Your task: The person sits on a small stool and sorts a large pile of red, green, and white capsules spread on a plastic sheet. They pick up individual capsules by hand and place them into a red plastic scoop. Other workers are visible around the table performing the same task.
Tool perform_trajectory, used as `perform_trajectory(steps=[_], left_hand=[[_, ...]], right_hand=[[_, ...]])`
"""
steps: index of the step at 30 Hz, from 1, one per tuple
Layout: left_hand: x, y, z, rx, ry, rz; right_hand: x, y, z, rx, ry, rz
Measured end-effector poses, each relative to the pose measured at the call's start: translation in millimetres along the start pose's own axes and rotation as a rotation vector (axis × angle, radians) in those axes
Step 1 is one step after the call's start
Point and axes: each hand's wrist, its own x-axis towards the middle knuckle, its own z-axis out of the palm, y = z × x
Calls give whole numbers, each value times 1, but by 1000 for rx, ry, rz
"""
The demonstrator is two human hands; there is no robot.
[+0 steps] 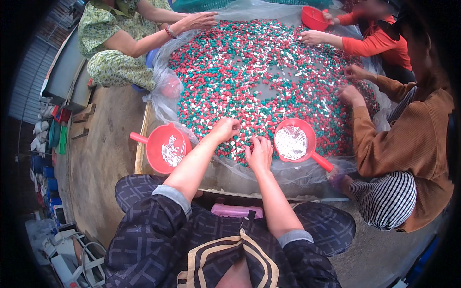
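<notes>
A wide heap of small red, green and white capsule-shaped pieces [216,81] covers the table before me. Over its near edge, my left hand [225,130] has its fingers bent together among the pieces; whatever they pinch is too small to make out. Slightly nearer and to the right, my right hand [260,152] curls its fingertips down into the heap, and its grip is likewise hidden. Beside my left forearm sits a red ladle [152,149] with some slender white pieces inside. A second red ladle [311,135], holding many more white pieces, rests right of my right hand.
Clear plastic sheeting [165,103] lines the table's edges. Co-workers' hands reach in: one pair [198,21] at far left, others [353,95] at right. Another red ladle [314,18] is at the far right. A pink object [236,210] lies below the near edge.
</notes>
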Motion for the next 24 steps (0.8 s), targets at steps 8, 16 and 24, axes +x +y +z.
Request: perform_trajectory(steps=[8, 16, 24], left_hand=[[-2, 69, -14, -259, 167, 28], [6, 117, 16, -428, 156, 137], [-23, -42, 30, -149, 27, 13]], right_hand=[[-6, 5, -1, -31, 47, 16], [-11, 11, -8, 1, -34, 25], [-25, 33, 7, 4, -86, -52]])
